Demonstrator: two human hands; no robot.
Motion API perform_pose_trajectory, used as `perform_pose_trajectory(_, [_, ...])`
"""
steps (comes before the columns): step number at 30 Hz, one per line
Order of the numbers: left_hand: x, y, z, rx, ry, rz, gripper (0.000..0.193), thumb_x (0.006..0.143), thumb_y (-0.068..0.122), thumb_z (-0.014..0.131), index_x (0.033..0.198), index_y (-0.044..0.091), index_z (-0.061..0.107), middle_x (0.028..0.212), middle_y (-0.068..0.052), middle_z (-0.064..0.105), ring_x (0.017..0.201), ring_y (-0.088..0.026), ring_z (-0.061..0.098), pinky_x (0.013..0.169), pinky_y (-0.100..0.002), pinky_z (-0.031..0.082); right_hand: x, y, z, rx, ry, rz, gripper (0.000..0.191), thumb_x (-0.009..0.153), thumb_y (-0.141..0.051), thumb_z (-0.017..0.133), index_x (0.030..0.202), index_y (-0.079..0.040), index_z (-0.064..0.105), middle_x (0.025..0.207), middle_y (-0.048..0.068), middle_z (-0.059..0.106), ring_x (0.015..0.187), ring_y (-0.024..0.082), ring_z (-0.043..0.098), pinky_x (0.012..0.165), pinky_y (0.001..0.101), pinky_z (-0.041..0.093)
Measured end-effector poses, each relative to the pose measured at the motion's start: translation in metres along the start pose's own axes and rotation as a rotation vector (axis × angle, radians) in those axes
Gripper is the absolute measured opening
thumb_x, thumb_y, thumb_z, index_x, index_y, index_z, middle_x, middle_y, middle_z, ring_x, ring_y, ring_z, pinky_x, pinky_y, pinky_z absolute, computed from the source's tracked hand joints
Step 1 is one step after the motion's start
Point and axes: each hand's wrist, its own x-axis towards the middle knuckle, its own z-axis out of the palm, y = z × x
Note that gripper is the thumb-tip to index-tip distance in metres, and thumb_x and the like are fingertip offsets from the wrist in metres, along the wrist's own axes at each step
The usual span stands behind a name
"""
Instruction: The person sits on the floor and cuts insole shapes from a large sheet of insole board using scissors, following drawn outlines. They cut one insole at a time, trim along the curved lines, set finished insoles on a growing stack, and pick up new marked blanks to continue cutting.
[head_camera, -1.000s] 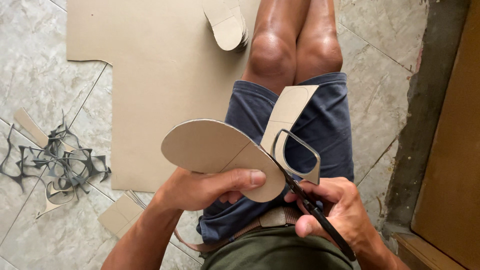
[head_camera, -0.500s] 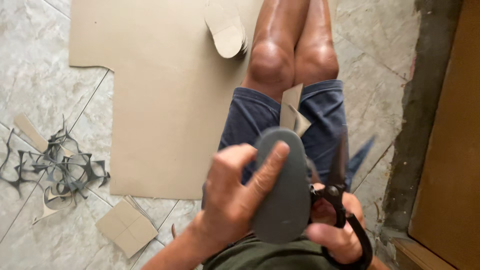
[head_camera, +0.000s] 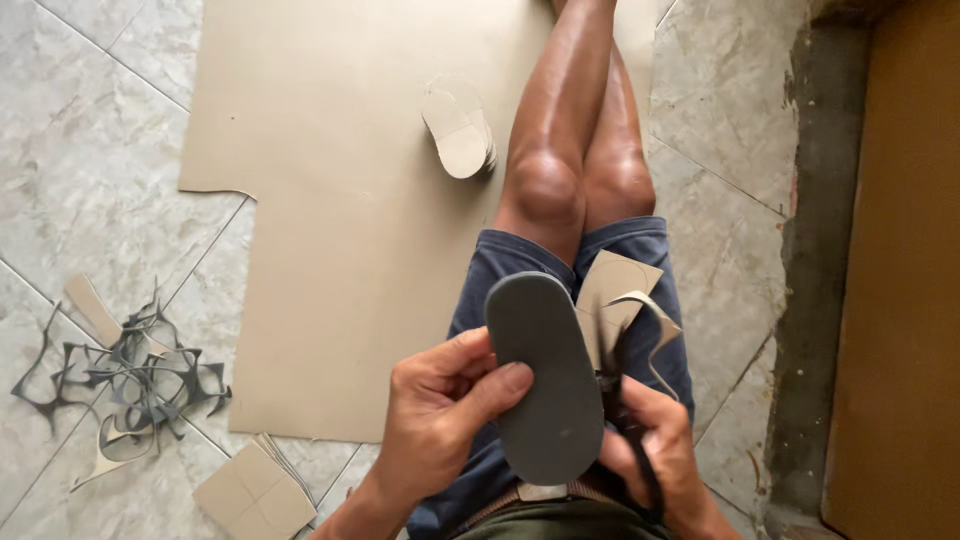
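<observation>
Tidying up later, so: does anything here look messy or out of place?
Yes: a tangled heap of grey offcut strips lies strewn on the tiled floor at left, beside the big cardboard sheet.

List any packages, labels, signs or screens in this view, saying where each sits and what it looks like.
None in view: no package, label, sign or screen shows.
Only plain unprinted material is there: a tan board sheet on the tiled floor, a stack of oval cut-outs on it, and the grey oval piece held in the left hand.
</observation>
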Motion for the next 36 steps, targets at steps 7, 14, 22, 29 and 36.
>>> perform_pose_trajectory(7, [0.0, -0.007, 0.007, -0.014, -0.002, -0.074, 0.031, 0.098, 0.002, 0.066, 0.127, -0.011, 0.068, 0.1, -0.012, 0.078, 0.085, -0.012, 0.072, 0.072, -0.026, 0.06, 0.004, -0.008, 0.007, -0.247, 0.023, -0.167, 0.029, 0.08, -0.009, 0.081, 0.103, 0.006, 0.074, 0.088, 0.008, 0.078, 0.078, 0.012, 0.072, 0.069, 0.0267, 0.058])
perform_pose_trajectory(14, [0.001, -0.015, -0.001, -0.005, 0.038, -0.089, 0.03, 0.096, 0.002, 0.067, 0.123, -0.009, 0.069, 0.098, -0.012, 0.078, 0.086, -0.012, 0.072, 0.075, -0.026, 0.06, 0.003, 0.009, -0.003, -0.344, 0.128, 0.029, 0.016, 0.085, -0.011, 0.075, 0.087, 0.004, 0.079, 0.056, 0.006, 0.063, 0.044, 0.01, 0.054, 0.042, 0.0262, 0.04])
perform_pose_trajectory(22, [0.009, -0.016, -0.03, 0.122, 0.103, 0.0, 0.025, 0.095, 0.002, 0.07, 0.118, -0.008, 0.07, 0.099, -0.009, 0.077, 0.089, -0.011, 0.07, 0.08, -0.027, 0.059, 0.018, 0.013, -0.011, -0.242, -0.17, -0.134, 0.024, 0.102, -0.013, 0.069, 0.109, 0.009, 0.064, 0.08, 0.007, 0.065, 0.072, 0.013, 0.06, 0.064, 0.0279, 0.047])
perform_pose_trajectory(29, [0.025, -0.002, -0.052, 0.307, 0.158, 0.245, 0.022, 0.095, 0.0, 0.073, 0.114, 0.0, 0.061, 0.101, -0.008, 0.073, 0.092, -0.009, 0.068, 0.082, -0.027, 0.058, 0.018, 0.022, -0.01, -0.354, -0.043, 0.178, 0.025, 0.086, -0.023, 0.075, 0.089, 0.002, 0.077, 0.052, 0.002, 0.061, 0.045, 0.01, 0.056, 0.044, 0.0266, 0.044])
perform_pose_trajectory(36, [0.15, 0.016, -0.098, 1.265, 0.219, 0.997, 0.032, 0.089, -0.013, 0.064, 0.112, 0.006, 0.053, 0.134, -0.015, 0.067, 0.134, -0.033, 0.058, 0.115, -0.043, 0.045, 0.015, 0.028, -0.017, -0.239, 0.018, 0.057, 0.027, 0.09, -0.021, 0.073, 0.095, 0.005, 0.076, 0.061, 0.002, 0.064, 0.052, 0.01, 0.059, 0.048, 0.0264, 0.05])
